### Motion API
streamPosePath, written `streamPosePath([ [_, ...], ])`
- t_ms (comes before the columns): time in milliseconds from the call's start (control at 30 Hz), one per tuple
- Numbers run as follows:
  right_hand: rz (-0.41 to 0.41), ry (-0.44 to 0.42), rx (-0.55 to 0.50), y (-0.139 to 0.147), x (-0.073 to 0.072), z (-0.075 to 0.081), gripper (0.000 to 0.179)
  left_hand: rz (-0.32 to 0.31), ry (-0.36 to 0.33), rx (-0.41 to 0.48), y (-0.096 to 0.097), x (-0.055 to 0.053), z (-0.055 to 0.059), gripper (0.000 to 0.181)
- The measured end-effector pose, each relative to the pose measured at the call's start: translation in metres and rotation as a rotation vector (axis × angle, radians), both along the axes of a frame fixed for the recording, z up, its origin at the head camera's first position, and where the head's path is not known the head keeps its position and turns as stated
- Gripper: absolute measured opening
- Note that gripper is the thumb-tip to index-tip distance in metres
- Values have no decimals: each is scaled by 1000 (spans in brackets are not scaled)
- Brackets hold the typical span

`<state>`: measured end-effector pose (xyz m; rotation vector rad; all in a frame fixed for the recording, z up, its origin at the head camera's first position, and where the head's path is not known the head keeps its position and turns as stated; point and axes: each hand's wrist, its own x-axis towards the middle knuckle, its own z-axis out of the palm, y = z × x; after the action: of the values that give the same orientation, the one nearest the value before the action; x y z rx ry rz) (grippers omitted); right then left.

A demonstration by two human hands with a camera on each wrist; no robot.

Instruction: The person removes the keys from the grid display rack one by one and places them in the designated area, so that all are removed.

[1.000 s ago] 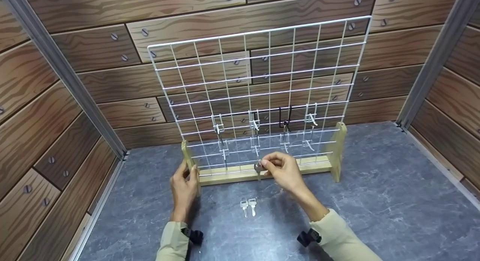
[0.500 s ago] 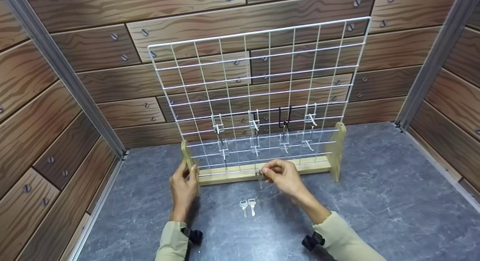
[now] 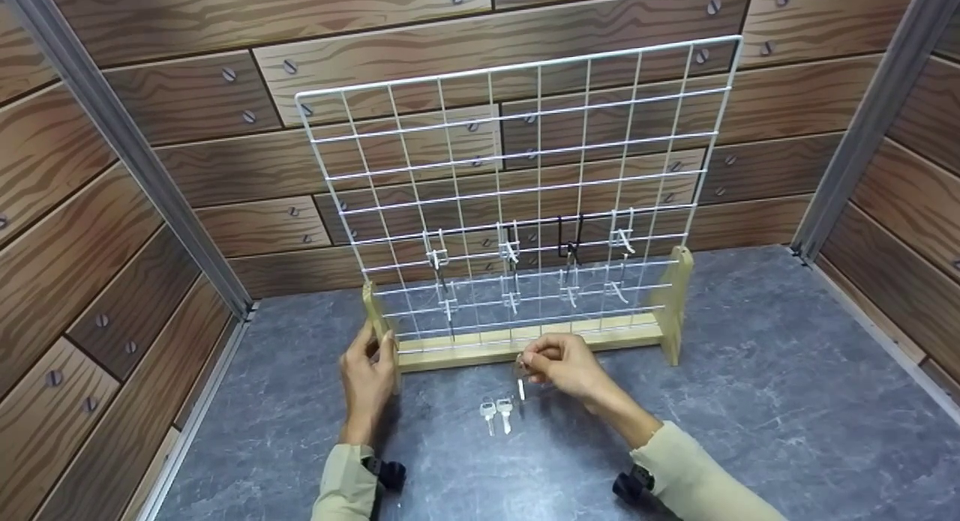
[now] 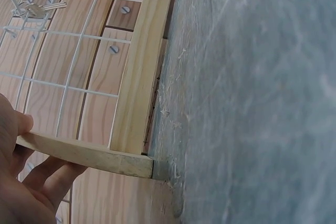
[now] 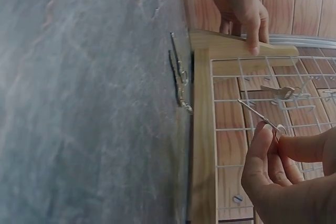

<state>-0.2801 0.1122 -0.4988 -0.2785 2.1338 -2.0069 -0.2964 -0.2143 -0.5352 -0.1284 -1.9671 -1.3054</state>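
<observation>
My right hand (image 3: 566, 367) pinches a small metal key (image 3: 521, 388) by its head between thumb and fingers. The blade points down, in front of the rack's base bar (image 3: 465, 354). In the right wrist view the same key (image 5: 254, 113) shows edge-on. Two silver keys, one (image 3: 488, 410) beside the other (image 3: 505, 414), lie on the tabletop just below it. At the left end of the white wire grid rack (image 3: 540, 65), my left hand (image 3: 367, 375) grips the wooden side support (image 4: 105, 158), thumb on one face and fingers on the other.
Two rows of hooks hang on the grid, including a black one (image 3: 570, 244) and a bare-tipped white one (image 3: 618, 290). A key (image 5: 285, 93) hangs from a lower hook near the left end. Wood-patterned walls (image 3: 187, 109) enclose the grey marbled tabletop (image 3: 750, 401).
My right hand has come down and toward me with the key, from in front of the grid to below the base bar. The left hand has stayed on the support.
</observation>
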Motion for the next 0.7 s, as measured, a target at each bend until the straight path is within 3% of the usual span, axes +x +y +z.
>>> streamPosePath([
  [700,135,-110,65,2,-2,-20,7,-15,13,30,-1,-1,-4,35],
])
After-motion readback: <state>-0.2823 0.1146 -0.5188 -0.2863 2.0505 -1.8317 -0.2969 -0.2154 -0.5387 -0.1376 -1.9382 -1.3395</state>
